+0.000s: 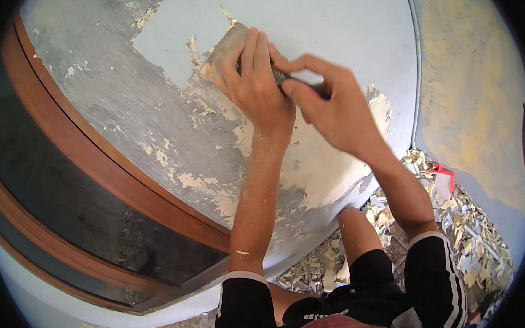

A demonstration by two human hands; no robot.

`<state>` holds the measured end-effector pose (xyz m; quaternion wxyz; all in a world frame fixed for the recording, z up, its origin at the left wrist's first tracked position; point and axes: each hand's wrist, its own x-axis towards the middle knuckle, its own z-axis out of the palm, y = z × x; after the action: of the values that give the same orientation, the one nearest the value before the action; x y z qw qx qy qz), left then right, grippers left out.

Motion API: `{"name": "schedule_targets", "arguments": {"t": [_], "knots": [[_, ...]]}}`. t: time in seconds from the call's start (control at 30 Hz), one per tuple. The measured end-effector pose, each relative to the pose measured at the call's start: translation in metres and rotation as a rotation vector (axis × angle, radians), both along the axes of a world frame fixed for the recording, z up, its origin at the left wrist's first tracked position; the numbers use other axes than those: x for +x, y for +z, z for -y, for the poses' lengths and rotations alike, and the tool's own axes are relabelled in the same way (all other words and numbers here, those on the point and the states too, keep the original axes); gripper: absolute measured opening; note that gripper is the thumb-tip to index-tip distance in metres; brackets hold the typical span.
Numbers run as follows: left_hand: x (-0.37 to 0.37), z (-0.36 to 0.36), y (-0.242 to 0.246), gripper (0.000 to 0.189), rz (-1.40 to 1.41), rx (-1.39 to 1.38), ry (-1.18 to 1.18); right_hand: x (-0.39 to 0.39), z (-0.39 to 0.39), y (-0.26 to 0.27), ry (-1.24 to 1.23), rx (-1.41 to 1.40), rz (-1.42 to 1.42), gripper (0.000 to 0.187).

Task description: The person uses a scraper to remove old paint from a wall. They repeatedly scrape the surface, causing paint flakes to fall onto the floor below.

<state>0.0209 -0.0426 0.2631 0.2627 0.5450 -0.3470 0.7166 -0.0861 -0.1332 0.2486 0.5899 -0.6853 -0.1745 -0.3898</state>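
Observation:
Both my hands are on a wide-bladed scraper (228, 43), whose blade lies against the wall (326, 22) at the edge of the light blue paint. My left hand (253, 80) lies over the blade's base and the front of the tool, fingers spread towards the blade. Behind it, my right hand (325, 94) grips the dark handle, which shows a bit of red. Grey and cream patches of bared wall lie around the blade, with ragged paint edges and a thin crack running up from the blade's corner.
A wood-framed window (112, 185) curves along the left. Paint flakes (471, 242) cover the floor at lower right, where a red-edged object (443, 181) lies by the wall's foot. A thin conduit (415, 67) runs down the corner, beside a yellow-stained wall (467, 86).

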Motion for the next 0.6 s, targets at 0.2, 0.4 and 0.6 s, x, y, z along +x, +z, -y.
{"name": "schedule_targets", "arguments": {"t": [0.2,0.4,0.6], "knots": [[0.007,0.001,0.002,0.029,0.036,0.004,0.084,-0.006,0.003,0.004,0.068,0.018,-0.063,0.022],[0.004,0.001,-0.023,0.031,-0.018,0.025,0.107,0.000,-0.003,-0.022,0.036,0.051,-0.029,0.023],[0.009,0.003,0.004,0.034,-0.004,0.023,0.082,-0.001,0.004,0.001,0.020,0.003,-0.021,0.023]]}}
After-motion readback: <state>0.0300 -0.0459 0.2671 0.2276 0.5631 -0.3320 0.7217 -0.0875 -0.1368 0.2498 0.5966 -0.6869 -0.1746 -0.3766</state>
